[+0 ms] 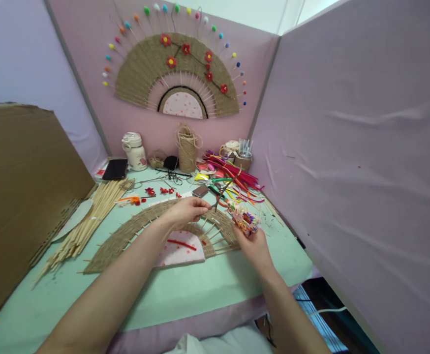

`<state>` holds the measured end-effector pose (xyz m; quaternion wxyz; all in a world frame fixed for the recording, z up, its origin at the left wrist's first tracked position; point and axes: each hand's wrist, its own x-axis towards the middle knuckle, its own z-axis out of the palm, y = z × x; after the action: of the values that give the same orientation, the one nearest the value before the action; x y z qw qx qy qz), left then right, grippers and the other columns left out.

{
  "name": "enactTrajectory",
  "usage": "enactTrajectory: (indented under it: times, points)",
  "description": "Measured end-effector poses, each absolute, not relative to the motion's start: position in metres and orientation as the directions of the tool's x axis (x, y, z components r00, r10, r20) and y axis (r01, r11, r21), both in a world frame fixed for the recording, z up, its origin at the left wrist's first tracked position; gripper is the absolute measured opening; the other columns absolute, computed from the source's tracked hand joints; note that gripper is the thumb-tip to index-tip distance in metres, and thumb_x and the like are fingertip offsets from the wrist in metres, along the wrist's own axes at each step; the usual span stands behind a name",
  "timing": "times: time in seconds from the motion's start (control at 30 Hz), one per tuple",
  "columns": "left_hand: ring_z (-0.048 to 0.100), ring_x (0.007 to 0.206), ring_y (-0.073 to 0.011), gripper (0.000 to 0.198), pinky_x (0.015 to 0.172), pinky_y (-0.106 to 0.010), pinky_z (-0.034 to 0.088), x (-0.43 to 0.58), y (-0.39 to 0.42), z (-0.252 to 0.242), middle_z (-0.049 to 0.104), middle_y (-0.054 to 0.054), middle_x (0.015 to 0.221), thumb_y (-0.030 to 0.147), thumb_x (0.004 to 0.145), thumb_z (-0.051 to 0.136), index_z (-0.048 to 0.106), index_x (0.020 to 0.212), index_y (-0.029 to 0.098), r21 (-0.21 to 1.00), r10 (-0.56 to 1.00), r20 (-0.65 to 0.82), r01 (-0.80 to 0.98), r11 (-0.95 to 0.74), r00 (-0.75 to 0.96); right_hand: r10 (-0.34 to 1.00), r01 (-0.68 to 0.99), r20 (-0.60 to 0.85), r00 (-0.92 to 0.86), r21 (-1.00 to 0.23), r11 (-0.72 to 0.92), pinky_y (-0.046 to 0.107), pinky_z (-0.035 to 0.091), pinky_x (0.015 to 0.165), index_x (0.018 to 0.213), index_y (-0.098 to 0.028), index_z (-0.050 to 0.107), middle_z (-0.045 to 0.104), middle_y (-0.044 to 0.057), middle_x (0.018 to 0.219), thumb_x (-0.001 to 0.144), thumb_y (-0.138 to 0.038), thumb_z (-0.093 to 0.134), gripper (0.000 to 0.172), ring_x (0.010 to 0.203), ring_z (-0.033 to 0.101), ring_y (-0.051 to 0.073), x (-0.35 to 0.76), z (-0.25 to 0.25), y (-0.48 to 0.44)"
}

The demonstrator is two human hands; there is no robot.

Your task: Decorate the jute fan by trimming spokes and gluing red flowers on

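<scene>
My left hand [186, 210] is closed in a pinch on a thin dark stem [222, 193], perhaps a pipe cleaner, held above a half-made woven twine fan [126, 235] lying on the mint table. My right hand [251, 242] grips a small bundle of colourful pom-pom pieces [244, 220] at the fan's right end. A red pipe cleaner [181, 244] lies on the fan's pink dotted centre piece [180, 253].
Bamboo skewers [85, 221] lie at the left beside a cardboard sheet [19, 196]. A pile of coloured pipe cleaners [233, 179], a twine spool [187, 147], a white cup [136, 151], a black phone [115, 169] and small red flowers [150, 191] sit behind. A finished fan [178, 73] hangs on the wall.
</scene>
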<state>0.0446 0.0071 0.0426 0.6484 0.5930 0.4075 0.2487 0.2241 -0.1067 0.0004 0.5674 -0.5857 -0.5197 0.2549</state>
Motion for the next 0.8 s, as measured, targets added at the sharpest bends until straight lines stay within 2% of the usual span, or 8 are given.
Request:
enactTrajectory:
  times: [0.2,0.4,0.63,0.8]
  points:
    - [0.042,0.061,-0.0076,0.025,0.056,-0.021,0.033,0.0436,0.0067,0.0429,0.055,0.0,0.072,0.029,0.059,0.076,0.067,0.077,0.014,0.967,0.77,-0.253,0.142,0.21,0.586,0.886,0.376,0.322,0.333,-0.907,0.189,0.034,0.051,0.073,0.095,-0.016,0.069,0.072,0.008,0.092,0.077,-0.035,0.061,0.028,0.084,0.065,0.024,0.2252,0.0033,-0.1038]
    - [0.041,0.059,-0.0071,0.027,0.054,-0.021,0.033,0.0442,0.0067,0.041,0.054,0.0,0.07,0.03,0.058,0.077,0.067,0.078,0.014,0.969,0.761,-0.246,0.139,0.204,0.6,0.858,0.416,0.368,0.359,-0.886,0.206,0.034,0.051,0.068,0.102,-0.016,0.068,0.071,0.007,0.08,0.078,-0.037,0.06,0.033,0.082,0.065,0.026,0.224,0.0073,-0.1015]
    - [0.042,0.055,-0.0059,0.024,0.051,-0.021,0.031,0.0444,0.0072,0.0401,0.052,0.002,0.066,0.026,0.061,0.077,0.066,0.077,0.013,0.97,0.75,-0.239,0.113,0.216,0.616,0.866,0.436,0.331,0.375,-0.887,0.151,0.034,0.051,0.066,0.095,-0.014,0.068,0.072,0.009,0.084,0.077,-0.04,0.062,0.032,0.08,0.065,0.026,0.2237,0.0074,-0.1005]
    - [0.043,0.055,-0.0056,0.023,0.051,-0.021,0.031,0.0448,0.006,0.0424,0.054,0.002,0.067,0.023,0.063,0.076,0.065,0.08,0.013,0.967,0.758,-0.248,0.104,0.234,0.604,0.883,0.415,0.306,0.355,-0.898,0.144,0.034,0.051,0.073,0.091,-0.014,0.068,0.072,0.01,0.09,0.079,-0.041,0.061,0.03,0.083,0.066,0.025,0.2225,0.0054,-0.101]
